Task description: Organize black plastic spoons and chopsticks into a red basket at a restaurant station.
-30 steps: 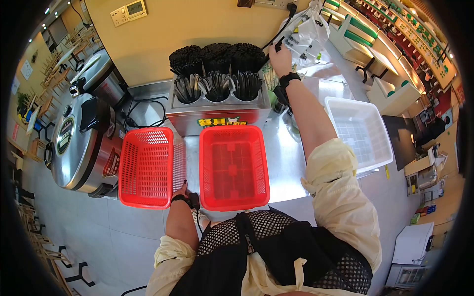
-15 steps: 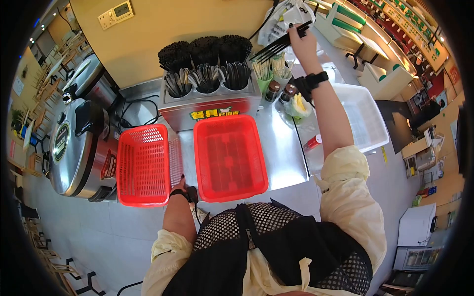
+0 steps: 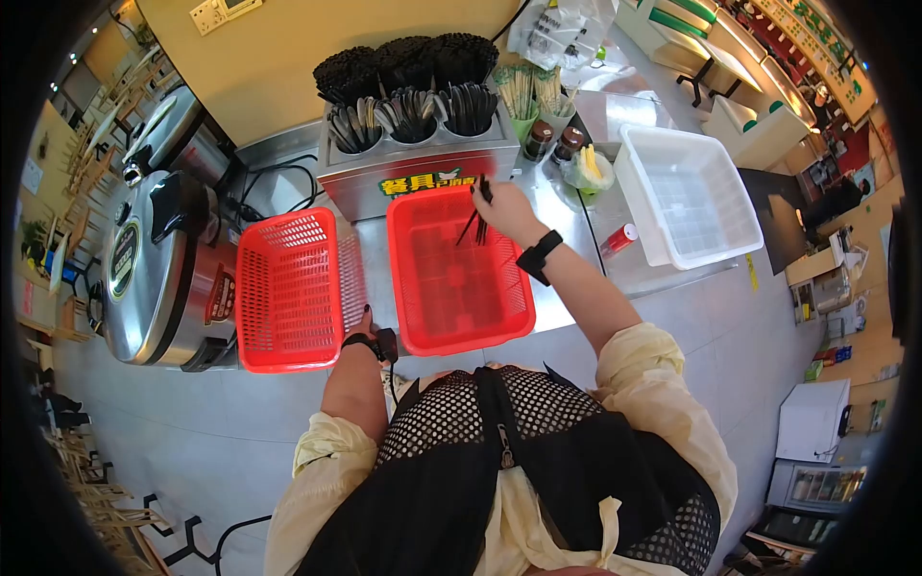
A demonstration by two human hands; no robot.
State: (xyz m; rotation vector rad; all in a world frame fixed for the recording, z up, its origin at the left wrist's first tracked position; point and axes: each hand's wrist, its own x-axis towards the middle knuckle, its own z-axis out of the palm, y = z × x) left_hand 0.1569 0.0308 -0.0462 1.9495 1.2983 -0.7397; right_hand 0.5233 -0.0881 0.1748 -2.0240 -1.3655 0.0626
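Since half a second ago, the right hand (image 3: 507,216) has been brought from above the surface's far right corner to the middle red basket (image 3: 451,317); the left hand (image 3: 360,329) has been kept near the surface's front edge.

Black chopsticks (image 3: 477,228) are gripped by the curled right fingers, ends downward, over the far right corner of the middle basket. Whether its base is touched cannot be told. The left fingers are placed at the near right corner of the left red basket (image 3: 288,317); whether its wall is gripped or only touched cannot be told. The surface (image 3: 555,240) is partly taken up at its far edge by a steel holder (image 3: 351,197) filled with dark utensils (image 3: 408,113).

Risks, as judged: the thin bundle could be fanned out or dropped over the rim if the grip were loosened unevenly. The holder's front could be knocked by the right hand, so close are they. The left basket could be tipped off the front edge if its corner were pressed.

Writing: large yellow characters, 餐具 ("tableware"), are read on the holder; the smaller ones beside them are unclear. Print on the plastic bag (image 3: 552,34), the red can (image 3: 618,240) and the cooker (image 3: 144,278) cannot be made out.
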